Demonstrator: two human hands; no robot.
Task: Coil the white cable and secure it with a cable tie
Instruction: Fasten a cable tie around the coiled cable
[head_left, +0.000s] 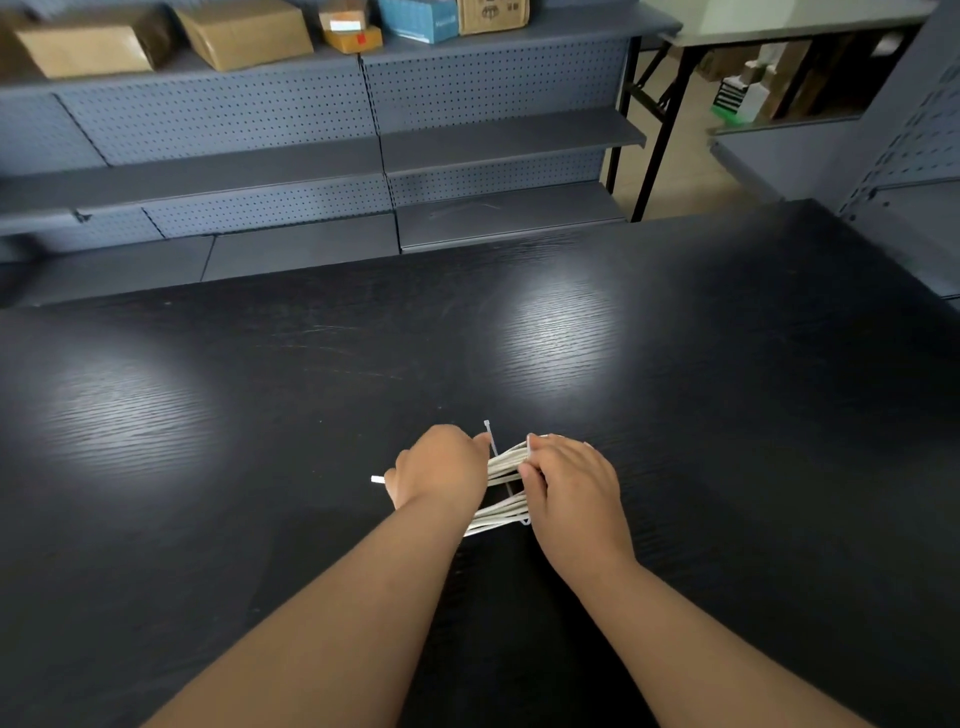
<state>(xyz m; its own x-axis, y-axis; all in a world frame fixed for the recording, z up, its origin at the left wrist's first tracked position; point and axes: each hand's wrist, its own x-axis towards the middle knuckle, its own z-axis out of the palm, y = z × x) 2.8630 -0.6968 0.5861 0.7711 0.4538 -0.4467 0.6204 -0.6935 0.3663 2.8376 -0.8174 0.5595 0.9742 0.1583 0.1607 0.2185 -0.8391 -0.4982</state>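
You are pinching the white cable (503, 486) between both hands just above the bench (727, 415): your left hand (441, 467) is gripping one end of the flattened coil, your right hand (571, 483) is clenching the other. The cable tie (490, 436) is standing up beside your left fingertips. The loops look light and springy, so keep squeezing near the middle; the thin tie probably slips easily.

Coiled white cable (501, 460) is gripped between left hand (441, 465) and right hand (571, 480) over the dark wood-grain table (260, 389). Thin white plastic cable tie (490, 439) is pinched at the left fingertips, crossing the strands. A white cable end (377, 479) sticks out left of the left hand.
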